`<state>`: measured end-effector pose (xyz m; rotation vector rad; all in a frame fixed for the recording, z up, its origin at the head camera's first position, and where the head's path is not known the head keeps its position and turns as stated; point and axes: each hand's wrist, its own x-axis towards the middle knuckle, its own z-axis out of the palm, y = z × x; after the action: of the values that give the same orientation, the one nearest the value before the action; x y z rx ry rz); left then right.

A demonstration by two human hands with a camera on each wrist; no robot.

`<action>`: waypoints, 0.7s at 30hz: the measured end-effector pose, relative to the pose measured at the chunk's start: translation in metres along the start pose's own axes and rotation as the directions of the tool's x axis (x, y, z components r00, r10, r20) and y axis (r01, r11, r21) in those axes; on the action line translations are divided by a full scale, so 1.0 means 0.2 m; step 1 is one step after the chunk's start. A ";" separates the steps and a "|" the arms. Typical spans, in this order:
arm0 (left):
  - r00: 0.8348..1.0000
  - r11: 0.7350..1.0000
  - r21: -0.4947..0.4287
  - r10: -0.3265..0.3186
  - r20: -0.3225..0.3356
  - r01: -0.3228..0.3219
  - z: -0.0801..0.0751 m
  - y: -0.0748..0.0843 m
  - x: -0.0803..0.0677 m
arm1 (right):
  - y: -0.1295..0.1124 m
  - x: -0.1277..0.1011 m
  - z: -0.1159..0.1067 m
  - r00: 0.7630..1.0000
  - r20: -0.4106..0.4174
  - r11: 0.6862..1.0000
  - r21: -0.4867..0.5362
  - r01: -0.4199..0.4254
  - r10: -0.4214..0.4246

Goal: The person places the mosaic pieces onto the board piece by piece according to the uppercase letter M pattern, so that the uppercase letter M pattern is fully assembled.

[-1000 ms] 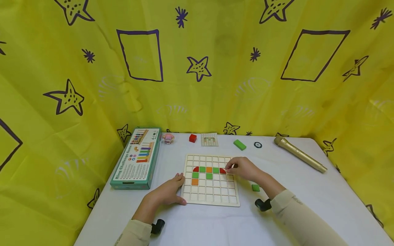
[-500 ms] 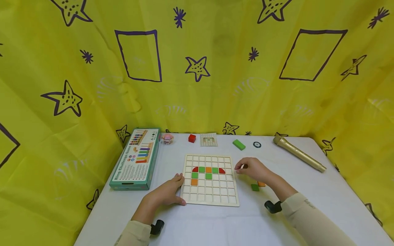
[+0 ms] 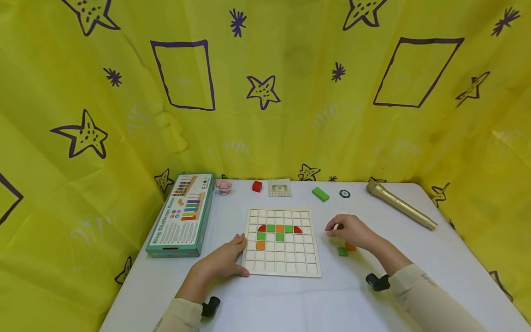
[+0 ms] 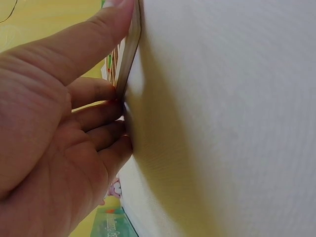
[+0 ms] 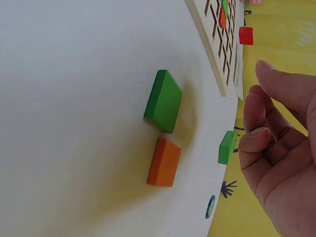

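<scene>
A wooden grid board (image 3: 290, 263) lies flat on the white table. Red, green and orange tiles (image 3: 280, 237) fill some cells in its upper left and middle. My left hand (image 3: 226, 258) rests at the board's left edge, fingertips against the side and thumb at the near corner; the left wrist view shows them touching it. To the right of the board, my right hand (image 3: 352, 230) hovers with loosely curled fingers and nothing between them. Below it on the table are a loose green tile (image 5: 164, 102) and an orange tile (image 5: 164, 163), the orange one partly hidden in the head view.
A game box (image 3: 180, 216) lies at the left. Along the back are a pink figurine (image 3: 224, 187), a red cube (image 3: 257, 186), a pattern card (image 3: 280, 188), a green block (image 3: 320, 194), a round disc (image 3: 345, 194) and a gold microphone (image 3: 400, 205). A yellow curtain (image 3: 265, 129) hangs behind.
My right hand has let go of the red tile at the row's right end and moved right, off the board, towards the loose tiles. The left hand stays at the board's edge.
</scene>
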<state>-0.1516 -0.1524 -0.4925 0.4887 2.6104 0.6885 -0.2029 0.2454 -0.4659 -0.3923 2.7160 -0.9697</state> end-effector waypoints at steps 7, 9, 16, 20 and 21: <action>1.000 1.000 0.004 0.000 -0.001 0.000 -0.01 0.01 0.00 | 0.05 -0.05 0.00 1.000 0.011 0.999 0.028 -0.029 0.029; 1.000 1.000 0.001 -0.004 -0.001 0.004 -0.01 0.01 -0.01 | 0.06 -0.06 0.00 0.999 0.019 0.998 0.043 -0.042 0.041; 1.000 1.000 -0.004 -0.006 0.000 0.006 -0.01 0.01 -0.01 | 0.10 -0.10 0.02 0.997 0.041 0.996 0.068 -0.065 0.062; 1.000 1.000 -0.006 -0.013 0.003 0.013 -0.01 0.02 -0.01 | 0.13 -0.12 0.02 0.997 0.061 0.997 0.061 -0.052 0.048; 1.000 1.000 -0.010 -0.016 0.004 0.016 -0.01 0.02 -0.01 | 0.14 -0.12 0.02 0.997 0.066 0.997 0.057 -0.047 0.043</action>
<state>-0.1499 -0.1509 -0.4875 0.4645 2.6036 0.6945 -0.1830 0.2712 -0.4842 -0.3438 2.6205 -1.0039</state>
